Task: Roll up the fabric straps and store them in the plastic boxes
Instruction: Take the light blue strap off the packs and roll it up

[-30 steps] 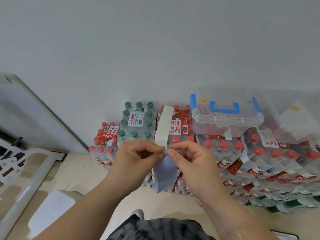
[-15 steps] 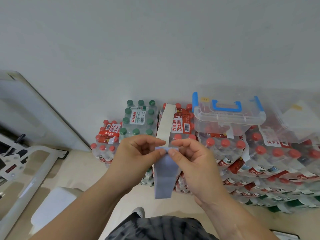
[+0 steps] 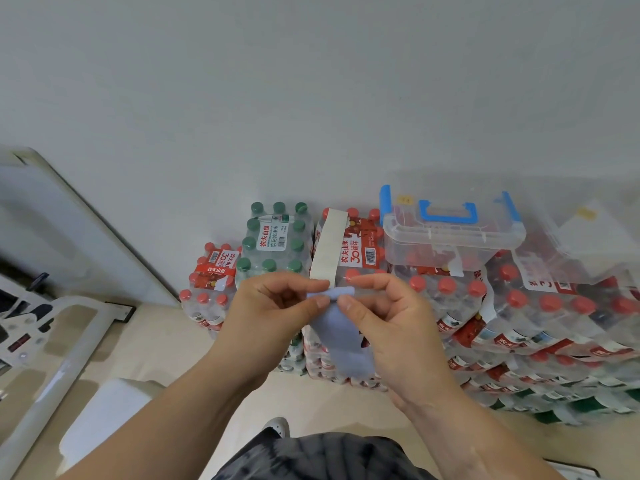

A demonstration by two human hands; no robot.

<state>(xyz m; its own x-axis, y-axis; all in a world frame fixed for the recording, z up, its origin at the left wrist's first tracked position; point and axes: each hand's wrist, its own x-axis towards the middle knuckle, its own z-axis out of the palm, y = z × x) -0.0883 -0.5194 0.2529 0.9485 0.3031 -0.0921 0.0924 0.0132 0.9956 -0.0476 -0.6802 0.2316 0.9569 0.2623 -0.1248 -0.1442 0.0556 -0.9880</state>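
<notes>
Soft, even light fills the view, and the wall (image 3: 311, 81) reads a flat pale grey. Shadows on the floor (image 3: 166, 341) are faint and soft-edged. The shrink-wrap on the bottle packs (image 3: 519, 306) glints. My left hand (image 3: 273, 313), right hand (image 3: 391, 323) and the fabric strap (image 3: 343, 337) appear sharp. The far-right clear box (image 3: 588, 233) smears, and the white frame (image 3: 69, 341) bows with wide-angle distortion.

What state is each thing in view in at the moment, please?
Blue fabric strap: top end folded over, rest hanging unrolled.
Left hand: fingers pinch the strap's top.
Right hand: fingers pinch the strap's top.
Cream strap: unrolled, lying over a bottle pack.
Blue-handled plastic box: lid on.
Bottle packs: capped, wrapped.
</notes>
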